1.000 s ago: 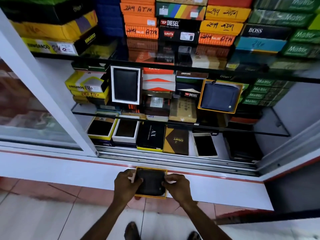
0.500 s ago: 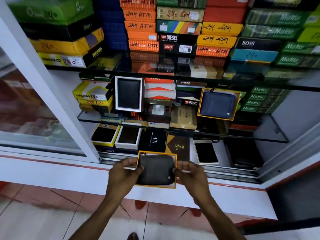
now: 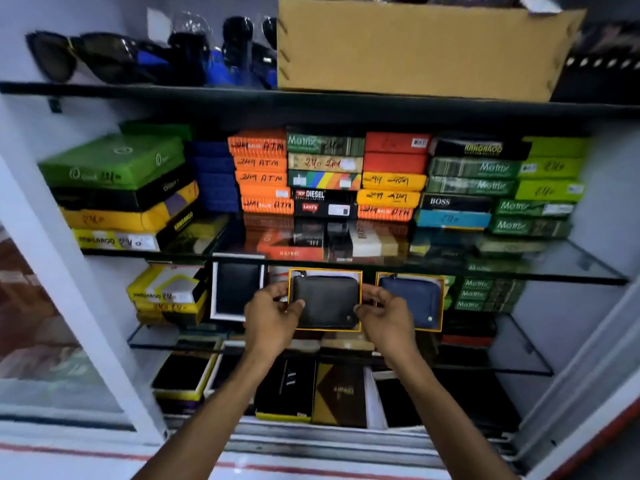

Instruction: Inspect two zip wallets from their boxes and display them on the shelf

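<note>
Here, black wallet (image 3: 325, 301) in its yellow-edged tray (image 3: 323, 271), grasped at both sides by left hand (image 3: 273, 315) and right hand (image 3: 384, 315), held upright at the glass shelf (image 3: 512, 341) just beside the blue wallet (image 3: 412, 301), face outward, presumably for display.

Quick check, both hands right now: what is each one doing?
Left hand: closed on the left edge of the black zip wallet in its yellow-rimmed box.
Right hand: closed on the right edge of the same wallet.
</note>
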The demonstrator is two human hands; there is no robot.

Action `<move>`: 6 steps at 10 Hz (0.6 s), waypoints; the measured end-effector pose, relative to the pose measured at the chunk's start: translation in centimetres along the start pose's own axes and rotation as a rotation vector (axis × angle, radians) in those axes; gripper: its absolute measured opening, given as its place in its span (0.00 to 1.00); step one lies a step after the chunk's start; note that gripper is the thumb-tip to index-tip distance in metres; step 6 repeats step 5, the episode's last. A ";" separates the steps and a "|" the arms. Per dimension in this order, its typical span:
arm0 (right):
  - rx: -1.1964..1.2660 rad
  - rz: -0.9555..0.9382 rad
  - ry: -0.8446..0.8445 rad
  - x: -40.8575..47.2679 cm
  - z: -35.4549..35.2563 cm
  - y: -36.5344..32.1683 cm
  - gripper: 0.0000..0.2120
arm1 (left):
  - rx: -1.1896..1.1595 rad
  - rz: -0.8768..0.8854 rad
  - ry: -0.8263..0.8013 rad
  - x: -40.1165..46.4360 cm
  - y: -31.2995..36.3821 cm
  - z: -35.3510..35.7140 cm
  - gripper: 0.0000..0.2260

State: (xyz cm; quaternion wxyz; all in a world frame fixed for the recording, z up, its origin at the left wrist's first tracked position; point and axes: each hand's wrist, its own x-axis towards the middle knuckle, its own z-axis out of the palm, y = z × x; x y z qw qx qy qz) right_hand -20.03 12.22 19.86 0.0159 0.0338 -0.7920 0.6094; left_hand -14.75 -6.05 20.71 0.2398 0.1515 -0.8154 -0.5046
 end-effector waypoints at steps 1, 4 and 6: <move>0.030 0.060 -0.036 2.4 1.3 0.8 0.20 | 0.016 -0.070 -0.041 1.8 -0.5 2.0 0.14; -0.155 -0.033 -0.092 0.6 0.0 -0.9 0.21 | 0.147 0.022 -0.091 1.3 -1.2 1.9 0.28; -0.232 -0.188 -0.019 -2.7 -1.6 -2.4 0.15 | 0.229 0.272 0.002 -1.7 0.2 0.2 0.24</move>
